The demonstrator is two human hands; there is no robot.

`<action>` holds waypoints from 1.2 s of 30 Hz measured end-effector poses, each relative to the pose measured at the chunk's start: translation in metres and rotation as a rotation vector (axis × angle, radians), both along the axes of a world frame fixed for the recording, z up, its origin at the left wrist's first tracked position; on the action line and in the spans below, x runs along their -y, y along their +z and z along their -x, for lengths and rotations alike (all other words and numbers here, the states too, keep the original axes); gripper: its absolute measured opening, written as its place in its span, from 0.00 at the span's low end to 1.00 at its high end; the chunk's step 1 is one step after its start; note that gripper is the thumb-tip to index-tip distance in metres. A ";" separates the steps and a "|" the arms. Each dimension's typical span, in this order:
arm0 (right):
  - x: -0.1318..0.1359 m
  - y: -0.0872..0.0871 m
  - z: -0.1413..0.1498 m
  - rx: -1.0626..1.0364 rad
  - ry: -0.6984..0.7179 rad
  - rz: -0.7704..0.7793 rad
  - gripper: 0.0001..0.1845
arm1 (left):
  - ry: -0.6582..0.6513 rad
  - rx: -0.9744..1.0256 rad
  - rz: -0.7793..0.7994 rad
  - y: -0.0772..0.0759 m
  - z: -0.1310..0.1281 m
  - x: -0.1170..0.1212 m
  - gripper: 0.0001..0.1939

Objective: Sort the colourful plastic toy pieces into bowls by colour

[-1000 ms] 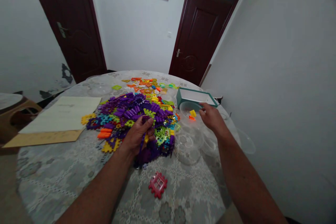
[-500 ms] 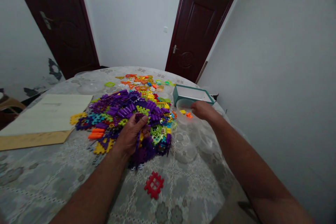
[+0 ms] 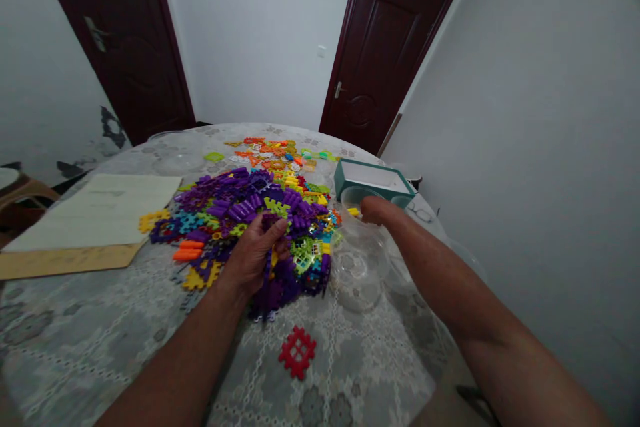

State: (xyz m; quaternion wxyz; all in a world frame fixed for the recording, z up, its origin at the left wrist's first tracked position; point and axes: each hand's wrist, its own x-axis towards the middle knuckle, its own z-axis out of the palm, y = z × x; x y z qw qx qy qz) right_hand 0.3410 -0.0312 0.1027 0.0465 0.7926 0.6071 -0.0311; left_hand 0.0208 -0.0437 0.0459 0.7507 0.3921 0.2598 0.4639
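Observation:
My left hand (image 3: pixel 261 248) is closed on a dark purple plastic building piece (image 3: pixel 270 220), at the near side of a large heap of interlocking pieces (image 3: pixel 240 190). The heap is mostly purple, with lime green, yellow, blue and orange bits. On the right, my right hand (image 3: pixel 376 209) reaches down into a clear plastic bowl (image 3: pixel 356 193). Its fingertips are hidden, so what they hold does not show. Beside them in the bowl lies a yellow piece (image 3: pixel 353 212). A red square piece with toothed edges (image 3: pixel 298 352) lies by itself on the tablecloth nearer me.
Behind the bowl stands an open green-edged box (image 3: pixel 373 178). Clear plastic containers (image 3: pixel 356 287) sit to the right of the heap. Sheets of paper (image 3: pixel 95 210) lie on the left. Orange and yellow pieces (image 3: pixel 270 155) are scattered toward the far side of the round table.
My right hand has lowered slightly into the clear bowl, and the orange pieces there are now out of sight. My left hand keeps its hold on the purple piece. The view has shifted slightly.

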 end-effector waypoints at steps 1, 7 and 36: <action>0.004 0.009 -0.002 -0.003 0.001 0.012 0.12 | -0.002 0.002 -0.008 -0.001 0.000 0.000 0.27; 0.085 0.046 -0.015 0.031 0.088 -0.163 0.17 | 0.000 0.041 -0.006 0.001 0.000 0.002 0.28; 0.220 -0.053 0.188 -0.560 0.442 -0.046 0.29 | -0.009 0.078 -0.020 0.001 -0.004 0.004 0.27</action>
